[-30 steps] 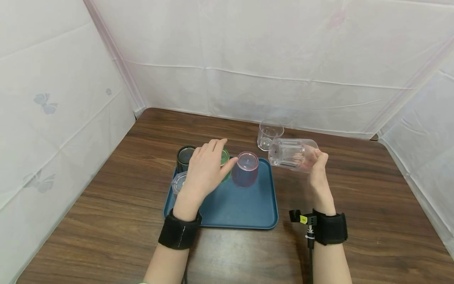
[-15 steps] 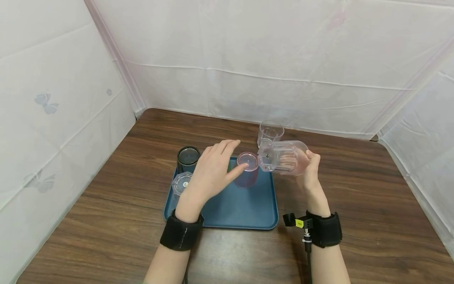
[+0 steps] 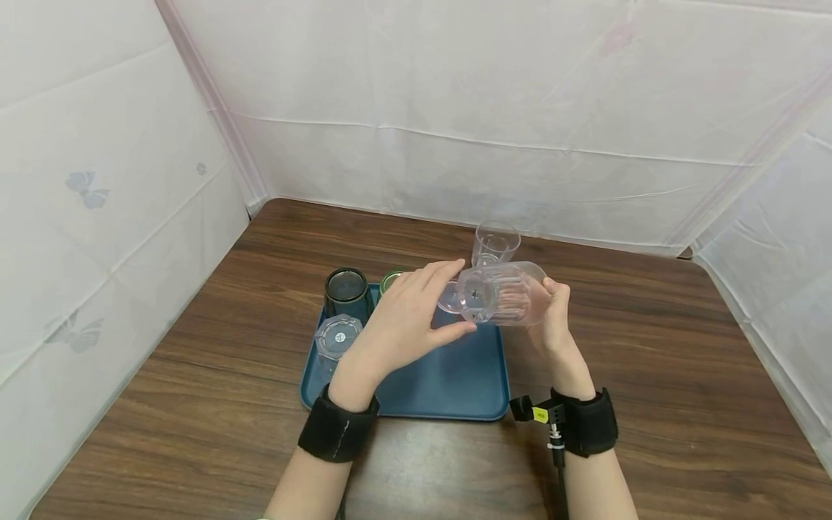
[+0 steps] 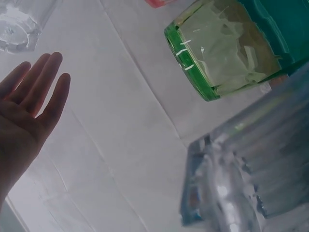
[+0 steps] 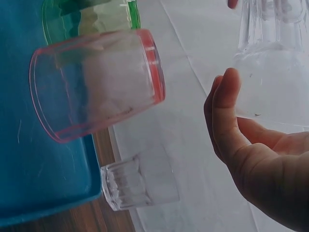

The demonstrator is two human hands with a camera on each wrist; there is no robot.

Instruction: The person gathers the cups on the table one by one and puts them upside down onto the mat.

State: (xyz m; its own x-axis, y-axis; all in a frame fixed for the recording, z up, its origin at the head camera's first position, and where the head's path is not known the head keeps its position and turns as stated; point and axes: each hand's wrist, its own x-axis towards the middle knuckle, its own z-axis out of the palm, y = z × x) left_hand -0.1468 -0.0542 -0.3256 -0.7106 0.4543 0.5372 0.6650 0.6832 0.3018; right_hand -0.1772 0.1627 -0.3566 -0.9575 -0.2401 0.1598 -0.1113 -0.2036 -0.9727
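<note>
My right hand [image 3: 552, 318] holds a clear drinking glass [image 3: 507, 292] by its mouth end, tipped on its side above the tray's right part. Its base points toward my left hand [image 3: 406, 314], whose fingers and thumb are spread near that base. In the left wrist view a gap shows between the left fingers [image 4: 53, 87] and the glass. Upside down on the blue tray [image 3: 442, 390] stand a pink glass [image 5: 96, 87], a green glass [image 4: 227, 48], a dark glass [image 3: 347, 289] and a clear faceted glass [image 3: 338, 338]. The head view shows the pink and green ones partly hidden.
Another clear glass [image 3: 497, 238] stands upright on the wooden table [image 3: 650, 361] behind the tray. White sheeting [image 3: 487, 108] walls off the back and both sides. A cable [image 3: 561, 469] hangs from the right wrist strap.
My right hand has carried the tipped clear glass leftward over the tray. My left hand has moved right, away from the dark and faceted glasses, so the two hands are closer together.
</note>
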